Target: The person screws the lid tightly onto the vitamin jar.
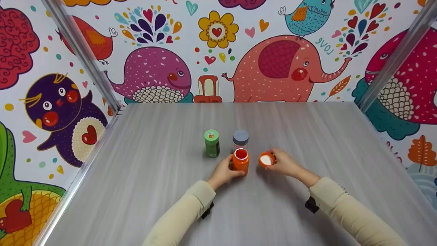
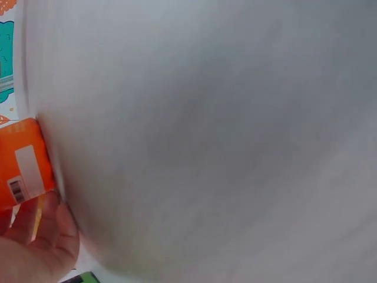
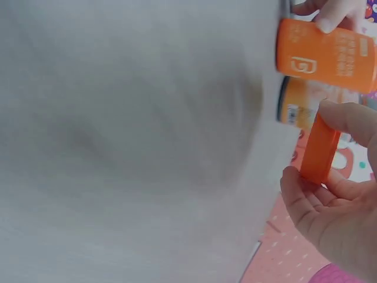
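Observation:
An orange bottle (image 1: 241, 164) stands uncapped on the table, its mouth showing a red inside. My left hand (image 1: 226, 172) grips it from the left, thumb across the front. In the left wrist view the bottle (image 2: 23, 165) shows a pale label with a barcode. Just right of the bottle, my right hand (image 1: 286, 164) pinches an orange cap (image 1: 266, 159) by its rim, pale inner side showing. The right wrist view has this cap (image 3: 320, 150) edge-on between thumb and fingers, apart from the bottle (image 3: 324, 56).
Behind the orange bottle stands a bottle with a grey-blue lid (image 1: 241, 136), partly hidden by it. To its left is a green bottle (image 1: 212, 143). Patterned panels (image 1: 218, 51) rise at the back and sides of the grey table (image 1: 153, 136).

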### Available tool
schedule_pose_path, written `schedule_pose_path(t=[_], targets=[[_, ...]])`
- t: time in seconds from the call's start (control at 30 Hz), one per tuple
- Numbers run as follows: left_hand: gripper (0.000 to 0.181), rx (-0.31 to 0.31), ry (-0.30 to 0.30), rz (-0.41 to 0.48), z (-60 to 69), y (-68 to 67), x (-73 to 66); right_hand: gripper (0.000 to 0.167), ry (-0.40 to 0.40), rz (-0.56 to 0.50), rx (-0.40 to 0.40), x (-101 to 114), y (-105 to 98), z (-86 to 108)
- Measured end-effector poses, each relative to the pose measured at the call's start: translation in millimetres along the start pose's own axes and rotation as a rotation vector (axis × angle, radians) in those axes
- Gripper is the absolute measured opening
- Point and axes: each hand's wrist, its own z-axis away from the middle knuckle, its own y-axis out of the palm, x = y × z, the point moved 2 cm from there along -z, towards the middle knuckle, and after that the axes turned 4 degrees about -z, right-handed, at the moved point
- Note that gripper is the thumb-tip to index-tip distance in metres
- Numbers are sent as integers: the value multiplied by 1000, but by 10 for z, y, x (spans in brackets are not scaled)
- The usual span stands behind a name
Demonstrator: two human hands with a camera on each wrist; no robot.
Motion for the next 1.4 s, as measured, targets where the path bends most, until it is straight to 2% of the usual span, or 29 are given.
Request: schedule_pose_path(t=[0.1, 0.27, 0.43, 0.57, 0.73, 0.87, 1.0, 1.1, 1.23, 1.4], targets=[[61, 0, 8, 11, 4, 2, 3, 51, -22, -8, 2, 109, -26, -29], [63, 3, -16, 14, 3, 1, 13, 49, -81, -33, 0, 281, -52, -79], [64, 7, -30, 24, 8, -1, 5, 48, -142, 11, 2, 407, -57, -124], [64, 14, -31, 26, 9, -1, 1, 47, -148, 71, 7, 479, -57, -140], [64, 29, -36, -23, -5, -11, 9, 50, -150, 133, 19, 550, -67, -154], [64, 34, -17, -74, -9, -14, 0, 54, -181, 179, 39, 589, -81, -158], [61, 25, 24, -123, -10, -9, 1, 56, -267, 244, 26, 611, -90, -160], [61, 24, 34, -134, -4, -9, -1, 58, -311, 262, 21, 639, -91, -166], [61, 35, 2, -124, -5, -13, 4, 58, -306, 218, 44, 683, -76, -184], [61, 41, -7, -121, -8, -15, 17, 54, -336, 137, 59, 711, -20, -225]])
